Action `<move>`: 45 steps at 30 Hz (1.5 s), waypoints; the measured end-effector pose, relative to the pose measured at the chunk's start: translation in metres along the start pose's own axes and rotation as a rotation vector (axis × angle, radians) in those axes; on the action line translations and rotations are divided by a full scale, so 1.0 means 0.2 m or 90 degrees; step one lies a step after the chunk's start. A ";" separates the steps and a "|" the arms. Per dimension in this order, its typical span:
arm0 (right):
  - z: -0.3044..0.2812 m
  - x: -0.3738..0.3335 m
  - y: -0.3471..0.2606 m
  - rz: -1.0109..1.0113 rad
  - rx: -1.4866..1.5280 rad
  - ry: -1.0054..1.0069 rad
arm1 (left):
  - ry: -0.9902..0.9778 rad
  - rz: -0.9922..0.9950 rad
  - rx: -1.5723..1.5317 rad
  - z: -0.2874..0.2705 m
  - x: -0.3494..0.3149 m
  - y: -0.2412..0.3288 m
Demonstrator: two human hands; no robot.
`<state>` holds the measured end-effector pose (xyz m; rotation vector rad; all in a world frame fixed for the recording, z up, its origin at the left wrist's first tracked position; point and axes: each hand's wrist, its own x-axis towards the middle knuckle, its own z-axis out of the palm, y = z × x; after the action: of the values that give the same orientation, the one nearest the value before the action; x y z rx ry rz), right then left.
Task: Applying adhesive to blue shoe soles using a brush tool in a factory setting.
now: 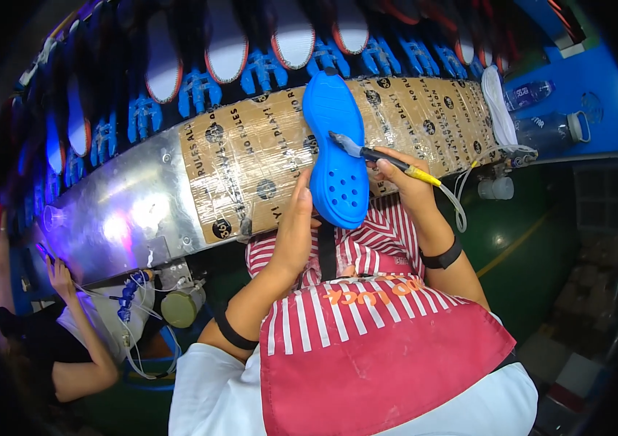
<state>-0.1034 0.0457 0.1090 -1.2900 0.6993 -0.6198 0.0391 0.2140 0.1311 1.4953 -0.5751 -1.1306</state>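
— Hands first: left hand point(296, 221) clasps the blue sole point(334, 149) from its left, upright above the counter point(251, 156); right hand point(407, 182), right of the sole, pinches a brush point(367, 151) touching it.

— Risk?

— Probably the sole twisting in that one-sided hold, smearing brushwork past the edge.

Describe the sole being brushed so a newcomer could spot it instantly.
Start at the curved bench with its tape-covered cardboard. The blue sole stands upright over that cardboard, held from below by the left hand, while the right hand puts a brush to it. Unlike the racked shoes behind, it is all blue with holes.
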 end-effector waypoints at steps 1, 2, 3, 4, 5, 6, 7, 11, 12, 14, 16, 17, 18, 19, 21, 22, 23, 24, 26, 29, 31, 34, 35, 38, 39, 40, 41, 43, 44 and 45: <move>-0.01 0.00 0.01 0.019 0.026 0.003 | -0.017 0.014 0.004 0.00 -0.01 0.00; -0.03 0.00 0.03 0.022 0.018 -0.002 | -0.013 0.014 -0.005 0.01 -0.01 -0.01; -0.04 0.00 0.04 0.040 0.052 0.012 | -0.015 0.062 0.044 0.01 -0.01 -0.02; -0.04 0.00 0.05 0.058 0.087 0.028 | -0.019 0.109 0.096 0.00 -0.01 -0.02; -0.04 0.00 0.05 0.047 0.099 0.029 | -0.024 0.124 0.111 0.01 -0.01 0.00; -0.04 0.00 0.05 0.052 0.094 0.026 | -0.020 0.120 0.105 0.01 -0.01 0.00; -0.04 0.00 0.05 0.053 0.105 0.034 | -0.022 0.124 0.111 0.00 -0.01 0.00; -0.05 0.00 0.06 0.059 0.097 0.040 | -0.053 0.076 0.043 -0.03 0.00 0.02; -0.05 0.00 0.06 0.058 0.088 0.040 | -0.075 0.038 -0.012 -0.04 0.00 0.02; -0.03 0.00 0.05 0.061 0.055 0.029 | -0.077 0.018 -0.027 -0.06 0.00 -0.02; 0.00 0.00 0.05 0.063 0.023 0.018 | 0.067 0.202 0.205 -0.07 -0.01 -0.05; 0.03 0.00 0.04 0.056 0.010 -0.005 | 0.066 0.201 0.207 -0.09 -0.01 -0.06; 0.05 -0.01 0.03 0.049 -0.003 -0.029 | 0.112 0.241 0.268 -0.12 -0.01 -0.07; 0.05 0.00 0.05 0.069 0.001 -0.025 | 0.158 0.280 0.330 -0.16 -0.02 -0.05; 0.06 -0.01 0.04 0.060 -0.004 -0.018 | 0.111 0.167 0.087 -0.21 -0.03 0.01; 0.07 -0.01 0.04 0.051 -0.012 -0.011 | 0.062 0.052 -0.159 -0.25 -0.04 0.05; 0.06 -0.01 0.04 0.057 0.016 -0.003 | -0.036 0.018 -0.350 -0.30 -0.03 0.03; 0.06 -0.02 0.06 0.055 0.023 -0.005 | -0.033 0.020 -0.343 -0.34 -0.05 0.02; 0.04 -0.01 0.07 0.072 -0.020 -0.007 | -0.060 -0.013 -0.226 -0.38 -0.09 0.00; 0.07 -0.01 0.06 0.032 -0.045 -0.015 | -0.068 0.163 0.461 -0.38 -0.26 -0.07; 0.06 -0.01 0.06 -0.015 -0.050 -0.044 | -0.217 0.108 0.493 -0.42 -0.44 -0.33; 0.05 -0.02 0.04 0.001 -0.023 -0.046 | -0.197 -0.093 0.507 -0.46 -0.57 -0.42; 0.05 -0.02 0.05 -0.001 -0.017 -0.041 | -0.200 -0.093 0.514 -0.48 -0.58 -0.41; 0.03 -0.01 0.07 0.007 0.000 -0.002 | -0.179 -0.216 0.561 -0.49 -0.60 -0.31; 0.02 -0.01 0.08 0.001 -0.023 -0.017 | -0.211 -0.241 0.609 -0.49 -0.60 -0.26; 0.01 -0.01 0.08 0.000 -0.049 -0.031 | -0.247 -0.269 0.655 -0.49 -0.59 -0.21; 0.00 -0.01 0.07 -0.001 -0.050 -0.036 | -0.229 -0.141 0.619 -0.49 -0.56 -0.16; 0.01 -0.01 0.08 -0.034 -0.051 -0.028 | -0.082 0.063 0.556 -0.43 -0.46 -0.06; 0.02 0.00 0.09 -0.064 -0.058 -0.030 | 0.011 0.134 0.489 -0.39 -0.40 -0.03; 0.02 0.00 0.10 -0.069 -0.064 -0.026 | 0.076 0.153 0.395 -0.36 -0.33 -0.04</move>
<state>-0.1002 0.0528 0.0897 -1.4380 0.6367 -0.6516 0.0714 0.3062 0.1395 1.9355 -1.0549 -0.6947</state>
